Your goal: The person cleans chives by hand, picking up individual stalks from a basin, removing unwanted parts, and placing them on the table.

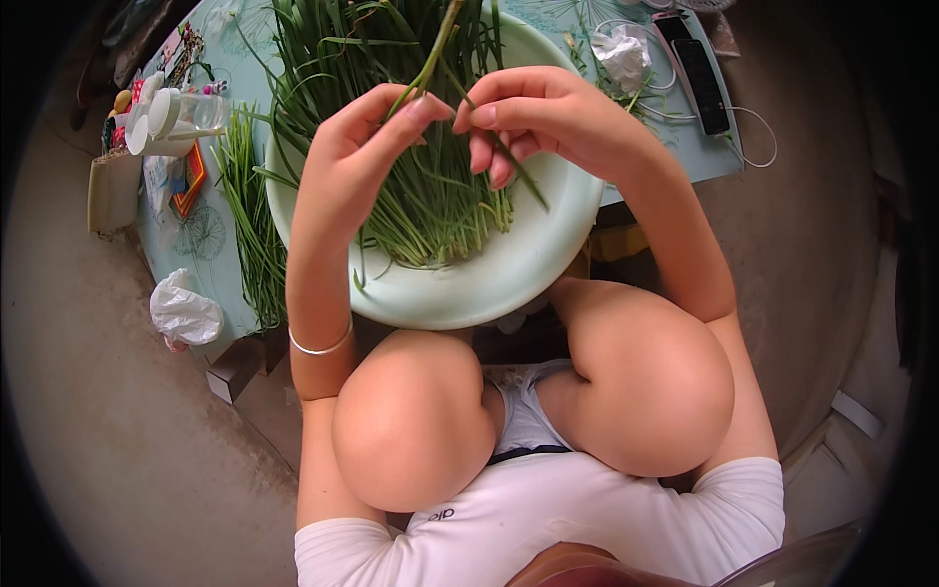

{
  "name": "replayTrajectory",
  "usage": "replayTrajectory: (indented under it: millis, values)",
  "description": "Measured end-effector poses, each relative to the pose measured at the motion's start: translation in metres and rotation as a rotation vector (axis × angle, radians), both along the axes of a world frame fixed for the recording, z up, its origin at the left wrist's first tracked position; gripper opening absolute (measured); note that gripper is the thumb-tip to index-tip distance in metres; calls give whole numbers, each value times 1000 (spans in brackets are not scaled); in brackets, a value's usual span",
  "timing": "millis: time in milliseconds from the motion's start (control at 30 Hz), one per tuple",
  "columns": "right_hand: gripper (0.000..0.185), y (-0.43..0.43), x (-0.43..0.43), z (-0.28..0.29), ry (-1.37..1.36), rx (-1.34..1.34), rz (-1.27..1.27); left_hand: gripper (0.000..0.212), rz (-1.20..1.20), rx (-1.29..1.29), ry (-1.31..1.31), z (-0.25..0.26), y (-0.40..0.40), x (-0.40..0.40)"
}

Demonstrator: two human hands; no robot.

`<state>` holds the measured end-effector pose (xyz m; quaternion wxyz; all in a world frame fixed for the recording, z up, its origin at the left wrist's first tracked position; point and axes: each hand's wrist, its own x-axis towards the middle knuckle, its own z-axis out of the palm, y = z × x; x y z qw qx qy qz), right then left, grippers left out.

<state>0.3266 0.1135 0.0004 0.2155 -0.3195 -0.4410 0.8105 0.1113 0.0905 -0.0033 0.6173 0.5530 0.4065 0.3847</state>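
Note:
Above a pale green plastic basin (pixel 528 249), my left hand (pixel 389 132) pinches a green leafy stalk (pixel 442 44) between thumb and fingers. My right hand (pixel 535 121), close beside it, holds a thin green leaf (pixel 530 183) that points down to the right. The far ends of the stalk and leaf cross near my fingertips. Under both hands, a large heap of long green leaves, like garlic chives (pixel 433 213), lies in the basin with cut ends toward me. A smaller bundle of such chives (pixel 253 227) lies on the table left of the basin.
The patterned table (pixel 209 257) carries a clear plastic jar (pixel 202 111) and small items at left. A crumpled white plastic bag (pixel 187 308) sits at its near left corner. Right of the basin are crumpled white tissue (pixel 622 57), leaf scraps, a phone (pixel 700 84) and white cables.

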Motion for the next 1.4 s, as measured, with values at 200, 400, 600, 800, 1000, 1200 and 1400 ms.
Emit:
replayTrajectory:
  millis: [200, 400, 600, 800, 1000, 1200, 1400]
  values:
    - [29, -18, -16, -12, -189, 319, -319, 27, 41, -186, -24, 1, -15, 1]
    - [16, -27, -14, -29, -260, 529, -397, 24, 207, 199, 411, -17, -32, 18]
    - [13, -27, -5, -40, -417, 866, -400, 15, 286, 599, 682, -26, -25, 19]
    - [12, -26, -12, -43, -538, 1240, -463, 13, 210, 632, 819, -25, -27, 20]
    - [10, -27, -8, -45, -554, 1365, -546, 10, 228, 690, 743, -28, -28, 21]
    - [11, -28, 3, -39, -511, 1330, -568, 8, 198, 659, 637, -24, -29, 22]
    - [11, -30, 12, -28, -535, 1312, -606, 10, 180, 617, 585, -19, -31, 21]
